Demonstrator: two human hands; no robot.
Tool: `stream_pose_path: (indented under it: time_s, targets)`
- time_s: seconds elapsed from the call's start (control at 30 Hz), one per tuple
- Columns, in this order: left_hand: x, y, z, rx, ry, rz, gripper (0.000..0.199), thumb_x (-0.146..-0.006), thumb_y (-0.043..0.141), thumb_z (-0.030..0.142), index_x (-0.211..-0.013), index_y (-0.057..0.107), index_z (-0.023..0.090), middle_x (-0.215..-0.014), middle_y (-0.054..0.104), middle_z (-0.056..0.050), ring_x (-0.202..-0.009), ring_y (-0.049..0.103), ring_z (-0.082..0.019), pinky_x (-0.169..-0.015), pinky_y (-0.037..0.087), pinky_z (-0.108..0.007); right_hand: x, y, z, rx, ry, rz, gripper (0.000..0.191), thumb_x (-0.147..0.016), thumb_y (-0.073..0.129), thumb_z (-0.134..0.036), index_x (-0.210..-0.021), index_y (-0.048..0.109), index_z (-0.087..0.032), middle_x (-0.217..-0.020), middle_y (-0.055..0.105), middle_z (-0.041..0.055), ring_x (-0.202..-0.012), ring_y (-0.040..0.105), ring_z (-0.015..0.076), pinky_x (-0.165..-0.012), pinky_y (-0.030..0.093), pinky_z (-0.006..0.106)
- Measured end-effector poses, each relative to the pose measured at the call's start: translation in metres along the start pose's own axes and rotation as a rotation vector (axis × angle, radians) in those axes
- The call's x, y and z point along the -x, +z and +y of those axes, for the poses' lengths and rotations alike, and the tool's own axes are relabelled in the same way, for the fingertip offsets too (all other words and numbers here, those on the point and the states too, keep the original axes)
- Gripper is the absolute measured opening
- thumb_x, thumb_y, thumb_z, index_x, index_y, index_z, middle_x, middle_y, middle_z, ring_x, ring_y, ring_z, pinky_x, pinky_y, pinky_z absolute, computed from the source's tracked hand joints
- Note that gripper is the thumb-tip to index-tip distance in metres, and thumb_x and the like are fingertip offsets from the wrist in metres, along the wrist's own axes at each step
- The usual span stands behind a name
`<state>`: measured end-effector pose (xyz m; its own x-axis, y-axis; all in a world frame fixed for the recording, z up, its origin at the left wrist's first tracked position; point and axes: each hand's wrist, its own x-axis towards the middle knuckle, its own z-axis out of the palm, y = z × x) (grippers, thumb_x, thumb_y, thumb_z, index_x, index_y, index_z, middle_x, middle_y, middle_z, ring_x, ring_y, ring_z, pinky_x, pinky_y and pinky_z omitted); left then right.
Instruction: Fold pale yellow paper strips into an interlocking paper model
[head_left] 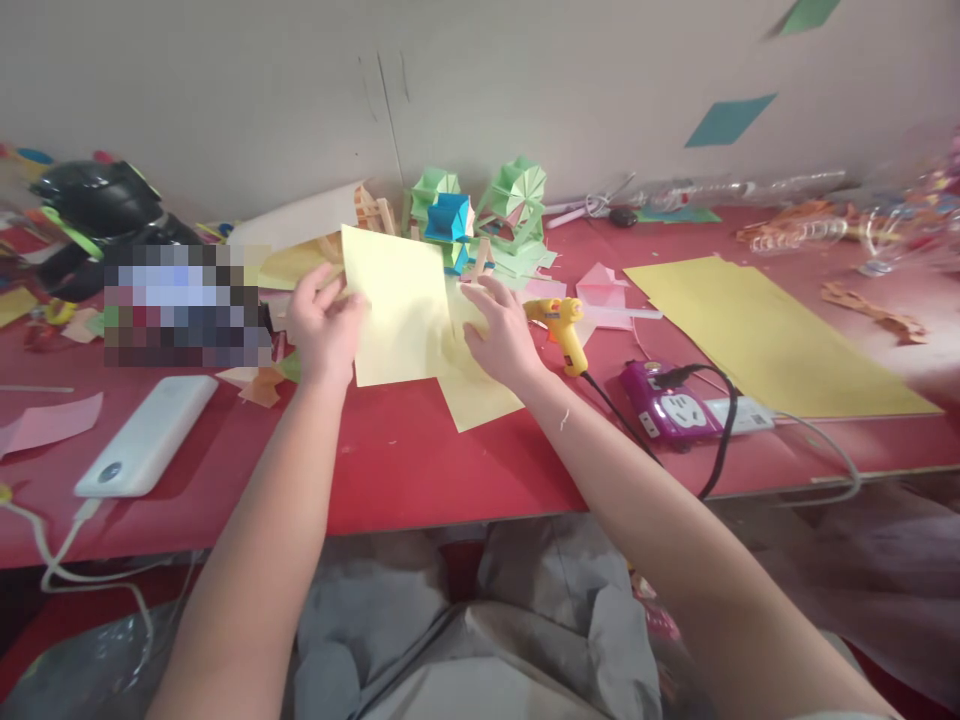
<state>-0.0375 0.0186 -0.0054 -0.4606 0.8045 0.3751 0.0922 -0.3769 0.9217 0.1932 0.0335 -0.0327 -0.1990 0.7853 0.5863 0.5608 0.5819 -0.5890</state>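
Observation:
A pale yellow sheet of paper (pixel 397 320) is raised upright above the red table. My left hand (pixel 326 325) grips its left edge, thumb in front. A second yellow sheet (pixel 476 395) sits lower and partly behind the first. My right hand (pixel 502 335) is over this second sheet, with thumb and fingers apart and curved; whether the fingertips press on the paper is unclear. Just right of that hand lies a yellow hot glue gun (pixel 562 325), its black cord running toward a purple power strip (pixel 664 405).
Green folded-paper shapes (pixel 517 195) and a blue one (pixel 450 217) stand by the wall. Large yellow sheets (pixel 780 335) lie at right. A white power bank (pixel 150 435) with a cable is at left, near a black object (pixel 97 200). Plastic bottles (pixel 802 235) lie at back right.

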Motion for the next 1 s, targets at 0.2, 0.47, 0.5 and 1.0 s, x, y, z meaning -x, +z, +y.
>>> stream_pose_path:
  time_s: [0.2, 0.47, 0.5, 1.0]
  targets:
    - [0.006, 0.001, 0.023, 0.318, -0.159, -0.305, 0.041, -0.076, 0.080, 0.021, -0.115, 0.070, 0.024, -0.113, 0.077, -0.005, -0.118, 0.068, -0.026, -0.100, 0.057, -0.037, 0.000, -0.006, -0.025, -0.391, 0.211, -0.065, 0.063, -0.088, 0.066, -0.062, -0.139, 0.058, -0.024, -0.152, 0.053, 0.0135, -0.146, 0.043, 0.0341, -0.119, 0.037, 0.060]
    - [0.013, 0.005, 0.032, 0.319, -0.266, -0.450, 0.028, -0.081, 0.076, 0.034, -0.105, 0.075, 0.020, -0.114, 0.077, -0.008, -0.116, 0.069, -0.029, -0.097, 0.059, -0.041, -0.003, -0.018, -0.038, -1.059, 0.414, -0.267, 0.055, -0.069, 0.087, -0.053, -0.110, 0.069, -0.022, -0.113, 0.077, 0.0096, -0.103, 0.074, 0.0294, -0.093, 0.062, 0.047]
    - [0.013, 0.004, 0.031, 0.296, -0.271, -0.449, 0.029, -0.082, 0.076, 0.038, -0.104, 0.074, 0.019, -0.113, 0.077, -0.009, -0.115, 0.070, -0.030, -0.096, 0.059, -0.042, -0.003, -0.018, -0.037, -1.060, 0.422, -0.240, 0.054, -0.066, 0.089, -0.051, -0.107, 0.070, -0.021, -0.110, 0.077, 0.0089, -0.100, 0.075, 0.0286, -0.092, 0.063, 0.046]
    - [0.014, 0.001, 0.026, -0.036, -0.142, -0.314, 0.034, -0.068, 0.088, 0.043, -0.086, 0.074, 0.018, -0.084, 0.077, -0.007, -0.089, 0.073, -0.028, -0.088, 0.060, -0.043, -0.005, -0.010, -0.023, -0.908, 0.454, -0.100, 0.037, -0.074, 0.080, -0.053, -0.090, 0.068, -0.022, -0.088, 0.076, 0.0071, -0.085, 0.075, 0.0254, -0.076, 0.063, 0.041]
